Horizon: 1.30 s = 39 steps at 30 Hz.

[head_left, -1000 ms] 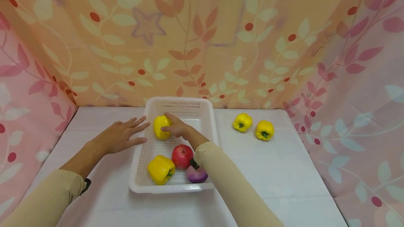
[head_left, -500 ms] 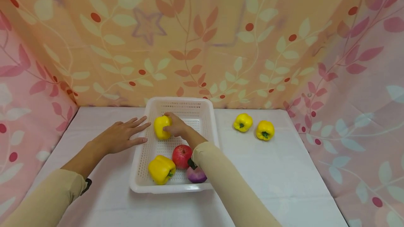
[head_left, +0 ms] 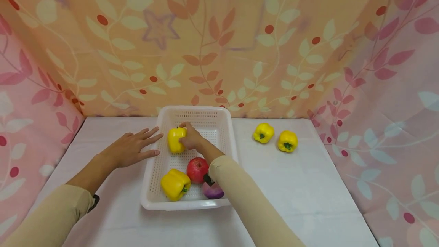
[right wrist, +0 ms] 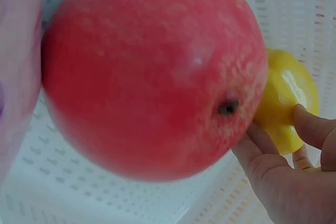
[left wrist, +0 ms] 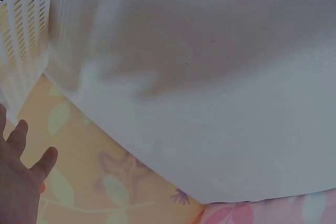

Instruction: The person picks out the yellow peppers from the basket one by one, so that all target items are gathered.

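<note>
My right hand reaches into a white perforated plastic basket and grips a yellow bell pepper near its far left side. In the right wrist view the thumb and fingers lie around the pepper, partly behind a round red fruit. My left hand is spread with straight fingers at the basket's left rim, holding nothing. Its fingers also show beside the basket wall in the left wrist view. Another yellow bell pepper lies in the basket's near left corner.
A purple, pale-topped round vegetable sits in the near right of the basket, partly under the right sleeve. Two yellow bell peppers lie on the white-covered table to the right. Patterned curtains stand behind and at both sides.
The right hand has tightened slightly round the pepper, which has turned and shifted a little toward the near side. The left hand stays in place.
</note>
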Each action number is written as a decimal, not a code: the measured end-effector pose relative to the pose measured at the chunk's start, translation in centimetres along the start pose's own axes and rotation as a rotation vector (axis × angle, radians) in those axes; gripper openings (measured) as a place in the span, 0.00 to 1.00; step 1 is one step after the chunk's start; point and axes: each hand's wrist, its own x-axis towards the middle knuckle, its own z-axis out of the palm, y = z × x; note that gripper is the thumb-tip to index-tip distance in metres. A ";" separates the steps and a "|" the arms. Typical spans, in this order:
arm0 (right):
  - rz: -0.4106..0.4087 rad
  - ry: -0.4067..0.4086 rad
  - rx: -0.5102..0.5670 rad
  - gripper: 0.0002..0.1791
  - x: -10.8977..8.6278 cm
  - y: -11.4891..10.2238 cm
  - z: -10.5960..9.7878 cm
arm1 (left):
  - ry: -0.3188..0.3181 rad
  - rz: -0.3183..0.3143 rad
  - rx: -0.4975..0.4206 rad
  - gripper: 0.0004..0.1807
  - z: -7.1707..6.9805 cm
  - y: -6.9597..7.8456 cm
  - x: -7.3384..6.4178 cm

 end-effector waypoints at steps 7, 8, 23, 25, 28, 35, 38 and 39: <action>-0.060 -0.003 -0.006 0.28 -0.1 -0.8 -1.3 | -0.010 0.002 0.001 0.40 -0.1 0.1 0.1; -0.071 -0.002 -0.006 0.28 -0.1 -1.0 -1.5 | -0.010 0.003 0.002 0.40 -0.1 0.1 0.1; -0.182 -0.026 -0.123 0.27 -3.1 -1.8 -7.0 | -0.008 0.011 0.021 0.39 -0.1 0.2 0.0; -0.188 -0.033 -0.117 0.27 -3.7 -1.5 -8.1 | -0.005 0.011 0.021 0.39 0.0 0.2 0.0; -0.200 -0.029 -0.088 0.26 -4.5 -0.9 -10.0 | -0.001 0.008 0.021 0.39 0.1 0.1 0.0; -0.182 0.014 -0.010 0.29 -6.6 1.2 -15.1 | 0.008 0.008 0.023 0.40 0.1 0.2 0.0; -0.155 0.034 -0.006 0.29 -7.7 2.3 -17.2 | 0.004 0.004 0.022 0.40 0.0 0.2 0.1; -0.149 0.041 -0.013 0.29 -8.1 2.6 -17.8 | 0.003 0.001 0.024 0.40 0.0 0.2 0.1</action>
